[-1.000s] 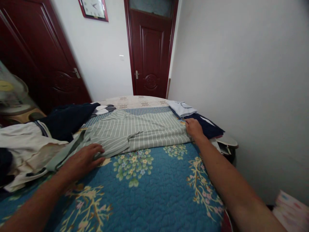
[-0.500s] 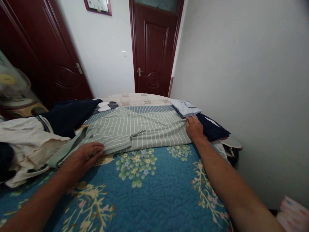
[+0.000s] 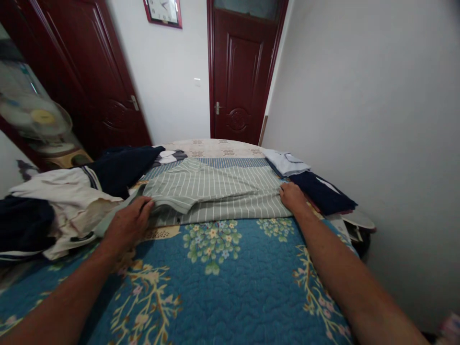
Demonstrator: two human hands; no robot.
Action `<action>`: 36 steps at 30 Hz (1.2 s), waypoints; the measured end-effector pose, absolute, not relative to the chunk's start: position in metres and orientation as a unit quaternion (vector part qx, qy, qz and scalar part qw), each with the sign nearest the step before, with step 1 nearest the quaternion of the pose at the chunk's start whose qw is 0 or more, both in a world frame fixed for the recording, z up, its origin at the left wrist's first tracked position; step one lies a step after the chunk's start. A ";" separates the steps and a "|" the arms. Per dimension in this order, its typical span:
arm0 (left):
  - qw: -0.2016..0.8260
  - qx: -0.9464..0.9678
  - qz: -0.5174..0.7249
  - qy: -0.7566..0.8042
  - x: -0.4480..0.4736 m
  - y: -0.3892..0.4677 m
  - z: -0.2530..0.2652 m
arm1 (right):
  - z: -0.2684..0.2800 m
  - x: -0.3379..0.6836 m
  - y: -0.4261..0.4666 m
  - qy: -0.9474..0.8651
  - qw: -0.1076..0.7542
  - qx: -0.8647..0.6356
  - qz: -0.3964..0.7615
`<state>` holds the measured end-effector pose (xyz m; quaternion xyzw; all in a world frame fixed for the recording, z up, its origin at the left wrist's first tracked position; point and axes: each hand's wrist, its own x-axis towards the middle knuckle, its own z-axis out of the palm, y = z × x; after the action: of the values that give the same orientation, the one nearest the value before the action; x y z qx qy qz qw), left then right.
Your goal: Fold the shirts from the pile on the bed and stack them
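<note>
A grey-green shirt with white stripes (image 3: 223, 189) lies stretched crosswise on the bed, folded over lengthwise. My left hand (image 3: 130, 218) pinches its near edge at the left end, by a short sleeve that is slightly raised. At the other end, my right hand (image 3: 293, 197) has its fingers closed on the shirt's right edge. The fingertips of both hands are partly hidden in the cloth. A plain green part of cloth runs out to the left, behind my left wrist.
Beneath lies a blue flowered quilt (image 3: 247, 278). A heap of cream clothes (image 3: 68, 191) and dark navy clothes (image 3: 122, 165) rests on the left. Folded pale clothing (image 3: 287, 164) and a folded navy garment (image 3: 325, 194) lie right. Beyond are a fan (image 3: 41, 117) and a door (image 3: 244, 72).
My left hand has moved up and its fingers have closed on the shirt, lifting the sleeve edge. My right hand still holds the right end, slightly lower. The view has shifted left.
</note>
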<state>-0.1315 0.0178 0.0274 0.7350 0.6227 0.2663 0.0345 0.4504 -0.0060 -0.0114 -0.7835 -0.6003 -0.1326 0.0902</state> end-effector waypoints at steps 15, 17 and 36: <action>-0.002 0.748 0.229 0.623 -0.089 0.130 0.090 | -0.039 0.465 0.003 -0.584 0.259 -0.744 -0.198; 0.032 0.736 0.257 0.625 -0.081 0.140 0.084 | -0.040 0.464 0.003 -0.591 0.262 -0.738 -0.192; -0.118 0.682 0.038 0.721 -0.117 0.007 0.033 | -0.050 0.464 0.002 -0.669 0.133 -0.717 -0.143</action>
<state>-0.1175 0.0072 0.0332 0.6823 0.7205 0.0384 -0.1179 0.4635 0.0020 -0.0497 -0.7170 -0.6691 -0.1432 0.1330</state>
